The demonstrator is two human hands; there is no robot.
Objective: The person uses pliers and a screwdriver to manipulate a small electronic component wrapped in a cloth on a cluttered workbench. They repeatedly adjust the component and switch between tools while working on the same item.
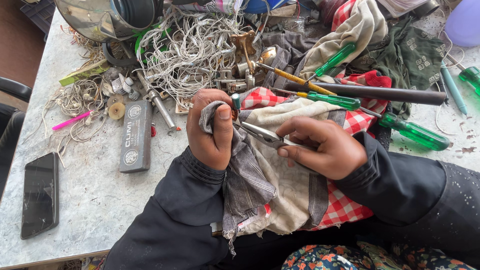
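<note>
My left hand [211, 131] is closed around a grey cloth [245, 175] wrapped about a small metal part [235, 100] whose round tip pokes up above my thumb. My right hand [325, 147] grips metal pliers [262, 135], their jaws pointing left and reaching the wrapped part. Both hands work over a red-checked and cream cloth [295, 200] lying on my lap and the table edge. My sleeves are dark.
Green-handled screwdrivers [415, 132] and a dark rod [380, 93] lie to the right. A tangle of white wires [192, 50] fills the back. A grey rectangular block [136, 136], a black phone [40, 194], a pink pen [71, 120] and a metal vessel [107, 17] are on the left.
</note>
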